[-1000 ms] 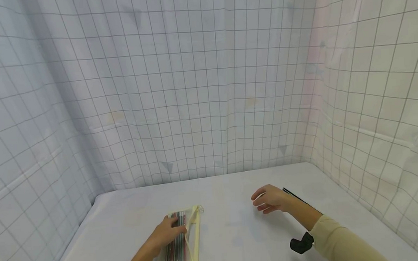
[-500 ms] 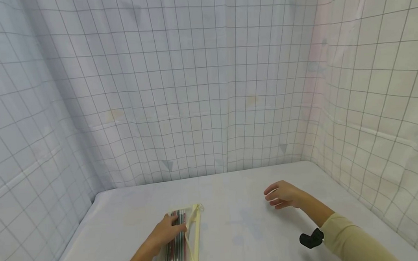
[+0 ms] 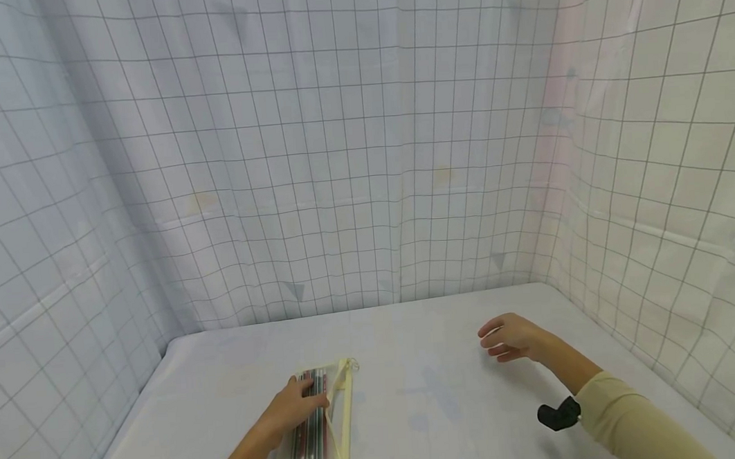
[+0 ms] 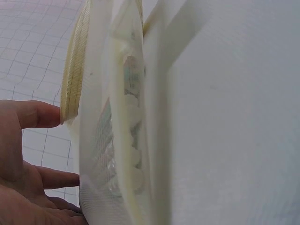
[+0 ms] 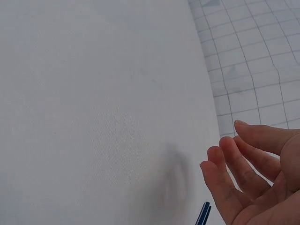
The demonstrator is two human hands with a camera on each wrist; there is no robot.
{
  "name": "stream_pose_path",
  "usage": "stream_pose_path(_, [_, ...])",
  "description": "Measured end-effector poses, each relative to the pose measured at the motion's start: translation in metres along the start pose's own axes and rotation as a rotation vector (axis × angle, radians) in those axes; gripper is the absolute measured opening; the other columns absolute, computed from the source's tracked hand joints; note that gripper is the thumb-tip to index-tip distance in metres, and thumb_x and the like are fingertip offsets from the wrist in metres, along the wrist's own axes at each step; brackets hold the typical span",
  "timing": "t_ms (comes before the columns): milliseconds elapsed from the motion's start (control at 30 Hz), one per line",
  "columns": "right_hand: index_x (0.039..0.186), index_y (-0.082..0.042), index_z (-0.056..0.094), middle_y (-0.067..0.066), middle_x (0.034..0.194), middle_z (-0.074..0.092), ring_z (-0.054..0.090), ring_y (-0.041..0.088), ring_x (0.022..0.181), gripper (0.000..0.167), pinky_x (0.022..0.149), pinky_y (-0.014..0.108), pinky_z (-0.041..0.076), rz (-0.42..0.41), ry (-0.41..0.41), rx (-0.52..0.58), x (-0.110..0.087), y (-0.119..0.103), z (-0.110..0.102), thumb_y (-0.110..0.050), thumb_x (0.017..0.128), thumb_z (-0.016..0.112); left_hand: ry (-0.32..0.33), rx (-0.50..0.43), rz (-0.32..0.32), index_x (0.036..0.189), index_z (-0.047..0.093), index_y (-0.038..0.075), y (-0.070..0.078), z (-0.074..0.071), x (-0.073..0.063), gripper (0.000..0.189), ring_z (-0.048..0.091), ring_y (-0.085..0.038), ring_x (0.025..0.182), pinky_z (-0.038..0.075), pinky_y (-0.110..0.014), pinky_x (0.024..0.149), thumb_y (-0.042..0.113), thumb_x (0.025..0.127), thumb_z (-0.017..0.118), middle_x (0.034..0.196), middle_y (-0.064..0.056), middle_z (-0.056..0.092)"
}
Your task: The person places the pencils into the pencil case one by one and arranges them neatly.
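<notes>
A pencil case (image 3: pixel 343 432) with clear panels and a pale yellow zipped border lies flat toward the table's front left, and several pencils (image 3: pixel 310 437) show through it. On top of the case rests my left hand (image 3: pixel 292 405), its fingers spread over the pencils. From the left wrist view, one digit of the left hand (image 4: pixel 28 154) touches the yellow zip edge (image 4: pixel 72 89) and another meets the clear panel. My right hand (image 3: pixel 512 336) hovers above the table at the right, fingers loosely bent, holding nothing. Below it, in the right wrist view, appears the end of a dark blue stick, like a pencil (image 5: pixel 203 213).
A white cloth-covered table (image 3: pixel 409 421) stands between white curtains (image 3: pixel 363 153) with a grid pattern at the back and both sides. A black device (image 3: pixel 559 413) sits at the right sleeve's cuff.
My right hand has drifted right and slightly away from me. The dark stick beside the right forearm has dropped out of the head view. My left hand and the pencil case keep their place.
</notes>
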State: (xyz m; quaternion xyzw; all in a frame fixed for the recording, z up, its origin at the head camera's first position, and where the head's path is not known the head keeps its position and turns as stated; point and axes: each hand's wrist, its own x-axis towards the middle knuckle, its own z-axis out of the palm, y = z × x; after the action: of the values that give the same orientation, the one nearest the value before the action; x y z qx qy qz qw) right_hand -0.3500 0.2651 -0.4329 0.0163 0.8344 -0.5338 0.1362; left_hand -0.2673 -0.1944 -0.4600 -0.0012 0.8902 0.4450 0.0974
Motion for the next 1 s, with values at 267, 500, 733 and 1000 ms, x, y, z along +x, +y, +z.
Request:
stream_pose_path(267, [0.125, 0.011, 0.063, 0.013, 0.105, 0.071, 0.069, 0.028, 0.092, 0.036, 0.077, 0.040, 0.061, 0.001, 0.031, -0.046, -0.003, 0.004, -0.016, -0.005, 0.095, 0.072, 0.009, 0.004, -0.006, 0.150, 0.039, -0.013, 0.000, 0.000, -0.002, 0.081, 0.012, -0.070, 0.140, 0.022, -0.080, 0.106, 0.030, 0.090, 0.071, 0.157, -0.047, 0.007])
stream_pose_path(500, [0.125, 0.012, 0.063, 0.012, 0.103, 0.071, 0.065, 0.026, 0.088, 0.035, 0.074, 0.039, 0.059, 0.004, 0.052, -0.059, -0.004, 0.015, -0.035, -0.004, 0.094, 0.072, 0.009, 0.005, -0.009, 0.151, 0.039, -0.013, -0.001, -0.001, -0.001, 0.081, 0.012, -0.069, 0.140, 0.022, -0.080, 0.106, 0.031, 0.091, 0.071, 0.158, -0.047, 0.008])
stream_pose_path(733, [0.117, 0.010, 0.066, 0.011, 0.095, 0.067, 0.064, 0.024, 0.084, 0.029, 0.074, 0.038, 0.058, 0.017, 0.104, -0.114, -0.005, 0.029, -0.050, -0.003, 0.093, 0.072, 0.014, -0.002, 0.002, 0.151, 0.039, -0.013, 0.000, -0.001, -0.001, 0.081, 0.013, -0.069, 0.140, 0.023, -0.080, 0.106, 0.031, 0.091, 0.071, 0.158, -0.046, 0.008])
stream_pose_path(1000, [0.112, 0.010, 0.067, 0.010, 0.094, 0.068, 0.063, 0.022, 0.082, 0.024, 0.071, 0.035, 0.057, 0.022, 0.128, -0.220, -0.009, 0.043, -0.054, 0.000, 0.090, 0.072, 0.010, -0.002, 0.001, 0.150, 0.039, -0.013, -0.001, 0.001, -0.002, 0.081, 0.014, -0.069, 0.140, 0.023, -0.079, 0.106, 0.030, 0.090, 0.072, 0.158, -0.047, 0.007])
